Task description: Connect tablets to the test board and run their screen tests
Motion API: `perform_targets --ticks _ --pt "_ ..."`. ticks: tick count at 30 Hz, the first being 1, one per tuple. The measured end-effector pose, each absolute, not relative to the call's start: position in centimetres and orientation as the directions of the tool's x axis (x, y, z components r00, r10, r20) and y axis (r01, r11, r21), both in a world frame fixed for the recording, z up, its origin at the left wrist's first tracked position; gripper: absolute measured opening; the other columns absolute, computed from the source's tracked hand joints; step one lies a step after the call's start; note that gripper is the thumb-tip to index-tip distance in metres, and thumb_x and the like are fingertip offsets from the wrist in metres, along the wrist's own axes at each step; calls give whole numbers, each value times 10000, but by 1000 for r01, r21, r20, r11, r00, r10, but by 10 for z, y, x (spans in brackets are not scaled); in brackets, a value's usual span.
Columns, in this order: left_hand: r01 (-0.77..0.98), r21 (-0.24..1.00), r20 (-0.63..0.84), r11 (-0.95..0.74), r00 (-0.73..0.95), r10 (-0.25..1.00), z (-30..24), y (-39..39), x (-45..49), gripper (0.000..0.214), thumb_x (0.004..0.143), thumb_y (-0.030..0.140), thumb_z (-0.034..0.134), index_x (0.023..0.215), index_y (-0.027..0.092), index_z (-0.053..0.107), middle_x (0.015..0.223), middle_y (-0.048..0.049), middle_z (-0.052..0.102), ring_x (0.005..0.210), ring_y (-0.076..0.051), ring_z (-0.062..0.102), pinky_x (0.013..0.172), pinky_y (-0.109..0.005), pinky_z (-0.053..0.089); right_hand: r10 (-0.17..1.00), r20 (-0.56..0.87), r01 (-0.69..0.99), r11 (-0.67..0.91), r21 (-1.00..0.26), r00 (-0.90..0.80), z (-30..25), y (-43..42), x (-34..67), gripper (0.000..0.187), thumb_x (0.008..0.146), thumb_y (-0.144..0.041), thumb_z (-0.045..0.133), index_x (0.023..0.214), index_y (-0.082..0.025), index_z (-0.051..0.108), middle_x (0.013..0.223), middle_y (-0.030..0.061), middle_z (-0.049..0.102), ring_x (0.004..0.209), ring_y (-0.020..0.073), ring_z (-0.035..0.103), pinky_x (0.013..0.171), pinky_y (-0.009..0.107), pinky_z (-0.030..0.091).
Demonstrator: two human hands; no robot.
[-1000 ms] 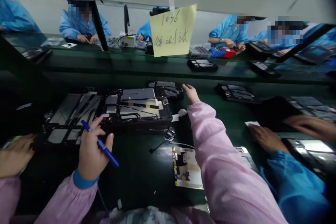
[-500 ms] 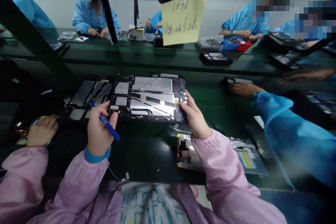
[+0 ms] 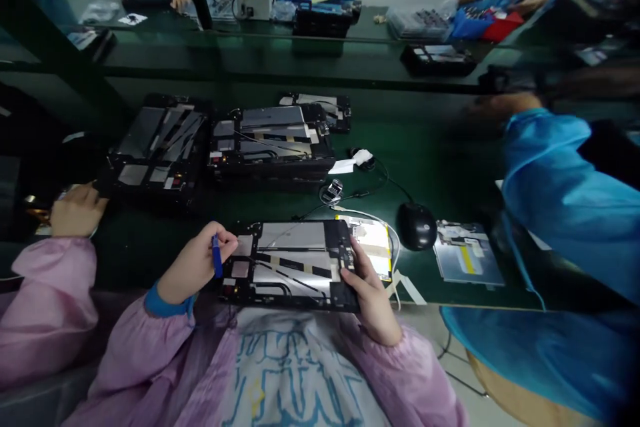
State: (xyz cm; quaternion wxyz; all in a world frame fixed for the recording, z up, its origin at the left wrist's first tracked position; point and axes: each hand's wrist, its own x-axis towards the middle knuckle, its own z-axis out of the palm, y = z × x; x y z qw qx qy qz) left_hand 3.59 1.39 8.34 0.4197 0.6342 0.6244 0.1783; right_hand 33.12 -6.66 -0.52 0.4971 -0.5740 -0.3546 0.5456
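An opened tablet chassis (image 3: 293, 263) with silver plates and dark cables lies flat at the near edge of the green bench, held at both ends. My right hand (image 3: 369, 290) grips its right edge, thumb on top. My left hand (image 3: 197, 263) holds a blue pen (image 3: 217, 261) between the fingers while touching the chassis's left edge.
Two stacks of similar chassis (image 3: 155, 150) (image 3: 273, 140) sit further back. A black mouse (image 3: 417, 225), a circuit board (image 3: 373, 240) and a grey part (image 3: 467, 260) lie to the right. A co-worker's blue sleeve (image 3: 555, 187) reaches in at right; a pink-sleeved person's hand (image 3: 75, 210) rests at left.
The top chassis has been lifted off the stack and brought down to the near edge in both hands. The view has tilted downward. The co-worker's arm has moved nearer.
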Motion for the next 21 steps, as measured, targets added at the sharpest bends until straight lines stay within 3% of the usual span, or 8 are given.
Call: perform_targets --ticks 3,6,10,13,17,21 --pt "768 629 -226 116 38 973 72 16 33 295 801 493 533 802 225 412 931 -57 643 816 -210 619 725 -338 491 956 -259 -35 -256 -966 140 -25 -65 320 688 833 -449 565 1464 -297 335 1461 53 451 1365 251 403 1128 500 332" --pt "841 534 -222 91 36 974 65 18 29 258 810 476 497 806 230 420 779 -8 584 702 -193 585 663 -313 452 975 -161 200 -189 -961 152 -35 -64 307 644 882 -451 489 1473 -267 310 1469 86 416 1401 246 328 1154 509 273" --pt "855 511 -223 87 34 974 63 20 27 221 816 443 483 801 231 422 656 33 497 584 -166 522 584 -280 401 986 60 524 -31 -851 156 -28 -58 293 617 896 -348 453 1471 -195 290 1389 172 410 1339 287 373 1120 548 310" --pt "843 531 -239 87 51 970 62 22 27 203 823 427 485 823 233 426 638 41 485 560 -159 507 574 -270 392 986 147 693 49 -719 83 -13 -45 286 639 872 -345 522 1449 -162 318 1381 211 359 1339 348 329 1089 593 318" --pt "855 515 -190 63 42 981 59 24 25 195 811 411 501 828 226 441 730 17 544 605 -157 527 599 -269 398 991 132 764 73 -641 16 2 -33 275 781 765 -506 679 1404 -163 388 1381 229 288 1318 430 298 1038 635 340" --pt "852 518 -188 79 23 982 63 19 18 206 823 427 489 807 229 435 696 25 530 598 -154 519 591 -264 390 992 125 733 61 -677 33 4 -47 267 743 757 -448 709 1377 -185 396 1368 211 273 1312 404 309 1049 606 358"
